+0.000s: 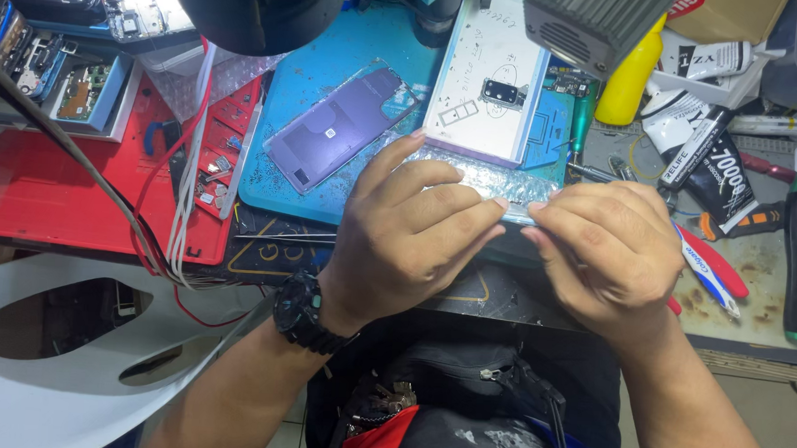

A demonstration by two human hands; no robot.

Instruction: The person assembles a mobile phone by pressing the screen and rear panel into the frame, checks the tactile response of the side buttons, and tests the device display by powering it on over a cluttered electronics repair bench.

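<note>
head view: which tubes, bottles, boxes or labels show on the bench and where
Black glue tube: right of the hands, lying slanted, white print.
White tube: top right, black cap end.
Yellow bottle: upright, beside the blue mat.
Cardboard box: top right corner, brown, red label.

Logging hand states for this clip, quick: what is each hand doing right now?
Left hand: closed, pinching the near edge of the film-covered phone.
Right hand: closed, fingertips gripping the same phone edge.
</note>
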